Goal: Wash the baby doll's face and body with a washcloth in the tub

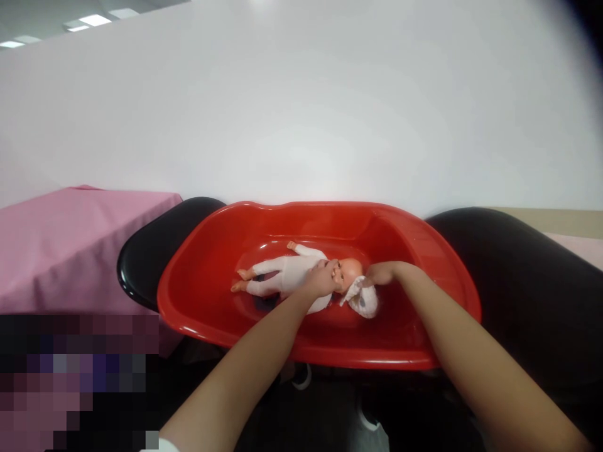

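A baby doll (297,268) in a white outfit lies on its back in a red baby bathtub (339,358), its bare head to the right and feet to the left. My left hand (322,279) is closed at the doll's neck and chin, covering part of its upper chest. Beside the top of the doll's head, a small white bonnet (366,302) hangs from my right hand (380,274), whose fingers are pinched on its edge. The bonnet is off the head. Some of the fingertips on both hands are hidden.
The tub spans a black chair (160,251) on the left and another black chair (490,282) on the right. A pink cloth (85,238) drapes over a surface at left. A white wall (301,100) stands behind. Shoes show below the tub.
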### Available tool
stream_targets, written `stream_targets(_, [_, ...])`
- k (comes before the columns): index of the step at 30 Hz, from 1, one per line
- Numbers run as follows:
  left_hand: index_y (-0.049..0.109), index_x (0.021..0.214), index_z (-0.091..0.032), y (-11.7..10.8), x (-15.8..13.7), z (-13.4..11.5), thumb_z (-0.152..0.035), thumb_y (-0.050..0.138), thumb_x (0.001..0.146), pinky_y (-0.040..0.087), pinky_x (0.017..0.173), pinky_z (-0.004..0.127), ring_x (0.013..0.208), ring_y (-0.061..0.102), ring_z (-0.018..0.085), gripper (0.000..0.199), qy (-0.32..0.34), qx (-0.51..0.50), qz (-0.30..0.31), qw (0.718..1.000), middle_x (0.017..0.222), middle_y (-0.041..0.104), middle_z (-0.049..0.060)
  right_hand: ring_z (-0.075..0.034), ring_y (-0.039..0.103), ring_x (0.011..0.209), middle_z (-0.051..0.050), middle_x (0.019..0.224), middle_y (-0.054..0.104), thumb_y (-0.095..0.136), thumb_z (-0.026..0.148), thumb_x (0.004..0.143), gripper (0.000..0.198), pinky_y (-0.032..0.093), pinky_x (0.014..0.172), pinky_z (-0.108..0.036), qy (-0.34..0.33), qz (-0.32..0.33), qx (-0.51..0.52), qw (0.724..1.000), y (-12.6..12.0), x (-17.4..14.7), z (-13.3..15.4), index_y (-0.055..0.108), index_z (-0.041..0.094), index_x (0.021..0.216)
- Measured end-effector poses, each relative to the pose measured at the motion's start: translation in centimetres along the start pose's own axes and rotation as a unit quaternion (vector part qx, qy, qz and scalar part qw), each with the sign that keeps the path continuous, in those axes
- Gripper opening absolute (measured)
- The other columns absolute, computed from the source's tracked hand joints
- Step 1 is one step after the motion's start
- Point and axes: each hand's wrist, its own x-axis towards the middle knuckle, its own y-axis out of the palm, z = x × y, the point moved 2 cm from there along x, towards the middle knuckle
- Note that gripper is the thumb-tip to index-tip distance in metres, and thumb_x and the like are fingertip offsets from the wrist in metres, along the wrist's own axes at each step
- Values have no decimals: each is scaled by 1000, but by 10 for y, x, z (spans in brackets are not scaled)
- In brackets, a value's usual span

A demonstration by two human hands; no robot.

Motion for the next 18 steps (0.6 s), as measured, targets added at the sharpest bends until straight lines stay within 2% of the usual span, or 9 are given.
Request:
stream_targets(4, [49,132,-32,-4,-3,-4,-41,63,72,43,99,40,116,56,29,62,-3,5,-2,1000,130,53,7,-29,65,103,-16,112,71,58,66,78,58,45,94,-35,4,8,3,1000,0,0,0,75,12,94])
stream_targets(13, [40,146,-30,-1,1,0,-44,64,73,40,104,37,123,53,28,78,-7,0,4,1000,140,48,8,-30,64,104,-15,113,72,58,64,80,54,45,95,-36,3,8,12,1000,1,-1,0,75,14,93])
stream_targets(18, [40,145,-31,-4,-3,-4,-42,61,77,40,105,39,121,53,28,72,-17,3,7,1000,139,50,8,-30,65,102,-16,112,72,59,65,78,55,45,96,-38,-1,8,13,1000,2,3,-5,75,14,92])
